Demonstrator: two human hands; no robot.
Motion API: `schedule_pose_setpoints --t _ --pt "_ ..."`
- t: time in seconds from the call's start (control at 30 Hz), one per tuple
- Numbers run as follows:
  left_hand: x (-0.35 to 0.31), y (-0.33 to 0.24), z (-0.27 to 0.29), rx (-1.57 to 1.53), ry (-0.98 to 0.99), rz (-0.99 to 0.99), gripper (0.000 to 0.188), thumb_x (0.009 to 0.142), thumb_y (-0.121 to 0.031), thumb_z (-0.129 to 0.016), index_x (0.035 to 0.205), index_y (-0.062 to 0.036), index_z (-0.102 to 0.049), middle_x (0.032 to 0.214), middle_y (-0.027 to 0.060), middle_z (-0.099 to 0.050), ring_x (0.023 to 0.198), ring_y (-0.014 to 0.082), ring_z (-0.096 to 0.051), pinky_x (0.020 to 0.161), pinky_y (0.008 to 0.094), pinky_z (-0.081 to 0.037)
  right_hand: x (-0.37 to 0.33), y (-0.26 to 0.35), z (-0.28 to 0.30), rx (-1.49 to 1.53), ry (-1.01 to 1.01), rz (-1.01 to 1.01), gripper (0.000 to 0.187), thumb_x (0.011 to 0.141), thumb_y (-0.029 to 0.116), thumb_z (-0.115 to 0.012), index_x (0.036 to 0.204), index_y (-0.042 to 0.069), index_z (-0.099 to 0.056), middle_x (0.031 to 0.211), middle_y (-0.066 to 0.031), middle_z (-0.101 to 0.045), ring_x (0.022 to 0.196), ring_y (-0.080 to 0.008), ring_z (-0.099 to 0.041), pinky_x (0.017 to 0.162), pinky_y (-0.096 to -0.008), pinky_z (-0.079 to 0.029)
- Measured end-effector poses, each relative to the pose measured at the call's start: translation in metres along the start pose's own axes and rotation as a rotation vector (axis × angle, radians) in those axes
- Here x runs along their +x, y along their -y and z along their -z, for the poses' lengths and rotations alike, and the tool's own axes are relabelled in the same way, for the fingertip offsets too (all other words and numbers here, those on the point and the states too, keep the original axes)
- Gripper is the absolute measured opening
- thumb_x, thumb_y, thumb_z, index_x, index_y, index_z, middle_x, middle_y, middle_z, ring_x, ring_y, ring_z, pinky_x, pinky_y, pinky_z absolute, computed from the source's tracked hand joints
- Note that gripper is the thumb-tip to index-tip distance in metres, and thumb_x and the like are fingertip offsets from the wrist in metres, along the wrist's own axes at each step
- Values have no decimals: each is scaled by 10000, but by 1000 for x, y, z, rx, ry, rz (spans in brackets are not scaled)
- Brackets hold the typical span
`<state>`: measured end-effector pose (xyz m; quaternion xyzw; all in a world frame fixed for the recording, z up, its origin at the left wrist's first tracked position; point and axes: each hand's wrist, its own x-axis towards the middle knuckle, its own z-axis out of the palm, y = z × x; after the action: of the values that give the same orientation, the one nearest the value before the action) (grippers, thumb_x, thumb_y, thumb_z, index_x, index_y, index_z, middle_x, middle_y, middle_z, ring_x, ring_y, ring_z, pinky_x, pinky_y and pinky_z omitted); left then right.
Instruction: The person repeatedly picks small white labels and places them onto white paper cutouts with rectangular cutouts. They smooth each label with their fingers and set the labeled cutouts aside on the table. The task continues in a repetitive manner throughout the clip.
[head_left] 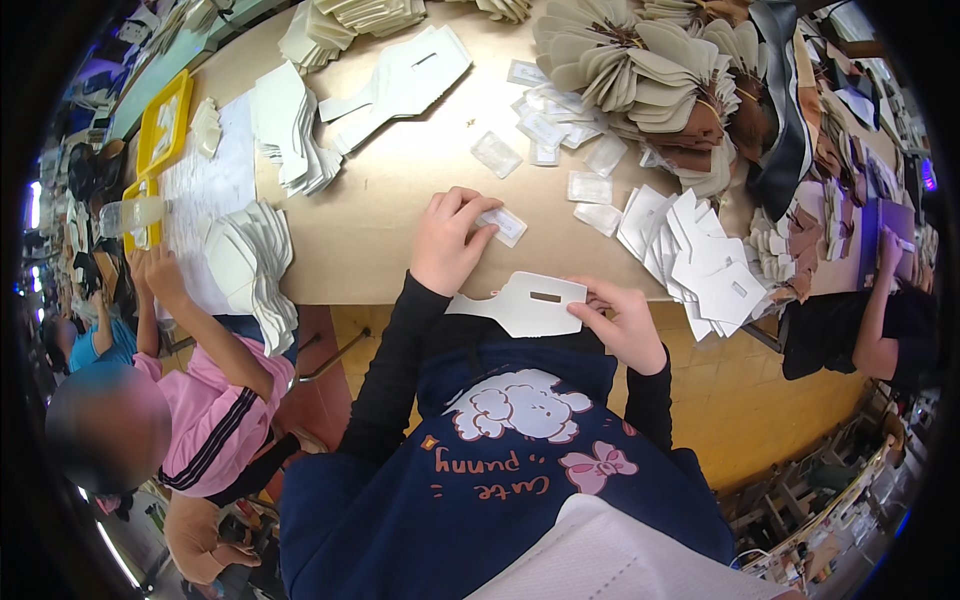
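My left hand point(450, 245) is over the table near its front edge, thumb and fingertips closed on a small flat whitish packet point(510, 229). In my right hand point(628, 325) a white flat cut piece point(525, 312) is pinched at its right end. This piece has a rectangular slot and a narrow tail reaching left below my left wrist. It lies partly past the table edge, in front of my dark apron. Loose packets of the same kind point(590, 187) are scattered beyond my hands, with a heap of them point(555, 118) farther back.
White slotted pieces point(690, 255) lie fanned out on the right, overhanging the edge. More white stacks point(285, 125) stand left. Beige and brown bundles point(650, 70) fill the back right. Yellow trays point(165, 120) sit far left. A person in pink point(225, 400) works at my left.
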<state>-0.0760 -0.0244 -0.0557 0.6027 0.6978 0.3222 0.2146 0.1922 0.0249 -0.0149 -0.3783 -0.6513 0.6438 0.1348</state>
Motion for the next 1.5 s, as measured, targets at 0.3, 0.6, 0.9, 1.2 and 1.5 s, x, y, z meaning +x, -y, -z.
schedule_pose_setpoints --t 0.3,0.6,0.9,1.2,1.5 --pt "-14 -4 -3 -54 -70 131 322 798 -71 -754 1111 -59 -682 1070 98 -570 999 305 -534 896 392 -464 11 -3 -3 -93 -328 -98 326 905 19 -676 1229 -14 -653 952 -119 -709 775 -180 -665 734 -292 -533" --pt "-13 -10 -9 6 -80 169 360 774 -82 -782 1110 -65 -655 1110 88 -558 1075 300 -501 958 388 -427 19 20 -7 -233 -377 190 304 882 -12 -668 1185 13 -668 1174 -138 -645 1031 -287 -652 889 -347 -512" --pt "-13 -7 -6 6 -18 160 359 792 -76 -750 1138 -66 -655 1062 89 -580 1048 297 -517 946 385 -435 23 21 -23 -192 -241 213 261 897 -5 -665 1158 6 -679 1170 -132 -644 1053 -298 -652 901 -348 -507" --pt "-13 -10 -6 -29 8 204 296 806 -78 -738 1095 -72 -676 1035 95 -557 1042 302 -500 930 389 -434 24 22 -28 -153 -230 208 272 891 -10 -666 1161 15 -689 1200 -111 -653 1003 -226 -635 858 -311 -503" --pt "-16 -17 3 -725 136 481 227 862 -107 -777 1037 -10 -670 865 10 -651 748 103 -567 703 255 -476 23 22 -30 -67 -272 153 276 878 -14 -677 1154 -11 -686 1226 -118 -640 996 -203 -624 848 -306 -504"
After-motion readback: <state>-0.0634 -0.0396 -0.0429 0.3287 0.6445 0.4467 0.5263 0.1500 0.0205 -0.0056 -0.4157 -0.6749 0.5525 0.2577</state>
